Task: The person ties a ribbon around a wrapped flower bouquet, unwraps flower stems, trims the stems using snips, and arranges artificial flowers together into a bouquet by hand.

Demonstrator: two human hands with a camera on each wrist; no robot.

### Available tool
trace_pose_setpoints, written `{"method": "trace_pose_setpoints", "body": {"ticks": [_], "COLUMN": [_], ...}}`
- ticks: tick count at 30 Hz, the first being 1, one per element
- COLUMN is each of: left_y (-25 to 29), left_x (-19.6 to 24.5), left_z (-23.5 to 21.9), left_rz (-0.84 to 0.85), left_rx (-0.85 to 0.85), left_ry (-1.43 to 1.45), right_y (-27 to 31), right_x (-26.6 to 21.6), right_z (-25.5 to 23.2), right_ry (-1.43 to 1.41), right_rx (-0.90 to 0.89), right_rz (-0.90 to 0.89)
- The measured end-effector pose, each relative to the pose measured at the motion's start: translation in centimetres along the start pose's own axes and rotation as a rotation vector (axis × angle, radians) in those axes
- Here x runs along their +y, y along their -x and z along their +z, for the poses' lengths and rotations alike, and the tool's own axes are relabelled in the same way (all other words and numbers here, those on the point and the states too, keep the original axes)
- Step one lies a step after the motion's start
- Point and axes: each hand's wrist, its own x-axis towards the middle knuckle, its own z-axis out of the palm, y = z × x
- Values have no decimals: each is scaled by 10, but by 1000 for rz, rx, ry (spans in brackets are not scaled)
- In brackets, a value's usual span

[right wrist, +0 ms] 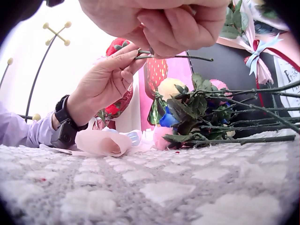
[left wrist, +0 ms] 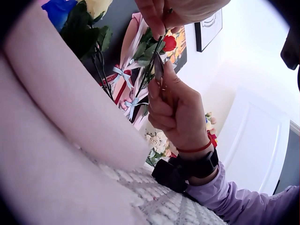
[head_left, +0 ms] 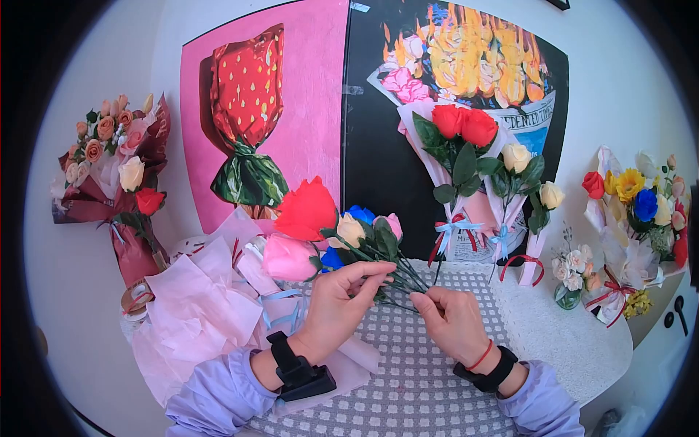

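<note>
My left hand (head_left: 342,302) pinches a thin green flower stem (right wrist: 199,58) between thumb and fingers. Facing it, my right hand (head_left: 453,320) grips small scissors (left wrist: 159,72) with grey metal blades and an amber handle, mostly hidden in the palm. The blades are right at the stem in the left wrist view. Beyond the left hand are a large red rose (head_left: 306,210), a pink rose (head_left: 290,256) and a cream rose (head_left: 349,231). Blue roses (right wrist: 168,118) lie among them, and the loose green stems (right wrist: 253,126) reach toward the right.
Pink wrapping paper (head_left: 200,298) covers the table's left side, with a ribbon roll (head_left: 136,299) beside it. A grey-and-white cloth (head_left: 437,379) lies under the hands. Wrapped roses (head_left: 466,125) lean on the black picture; bouquets stand left and right, near a small glass vase (head_left: 568,296).
</note>
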Motion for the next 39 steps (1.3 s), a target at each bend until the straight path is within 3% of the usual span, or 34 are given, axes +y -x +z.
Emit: {"method": "trace_pose_setpoints", "body": {"ticks": [11,17,20,22,23,25,26,28,29,31,32,34,35,37,38,39], "left_y": [-3,-8,-8,-8,-9,-9,-9,-9,-9,-8,-8,-8,-8,-6,-5,-4], "left_x": [5,-2,-2,-2,-1,-1,-1,-3,-4,-6,-5,-3,-2,1,3,5], "left_z": [-4,-10,-12,-11,-11,-11,-11,-11,-11,-12,-11,-9,-9,-7,-7,-8], "left_rz": [-3,-28,-49,-42,-40,-51,-52,-17,-19,-23,-26,1,2,-2,0,-29], "left_rx": [58,117,110,145,144,149,147,141,138,103,99,94,93,66,63,25], "left_ry": [108,170,180,183,183,205,205,205,205,209,210,181,183,155,153,123], "right_y": [0,-6,-12,-13,-12,-11,-10,-8,-6,-3,-4,-12,-11,-9,-8,-6], "right_x": [1,6,20,32,33,33,31,25,29,40,34,8,2,-6,-4,0], "right_z": [-6,-13,-18,-20,-20,-20,-19,-17,-14,-9,-12,-19,-17,-13,-13,-11], "right_ry": [-155,32,227,320,320,424,423,462,460,462,463,38,40,7,6,-81], "right_rx": [46,80,52,-209,-208,-494,-494,-802,-801,-401,-402,-12,-11,29,34,-99], "right_rz": [-9,-78,-17,85,86,33,36,-126,-123,-208,-202,-107,-106,-341,-341,-217]}}
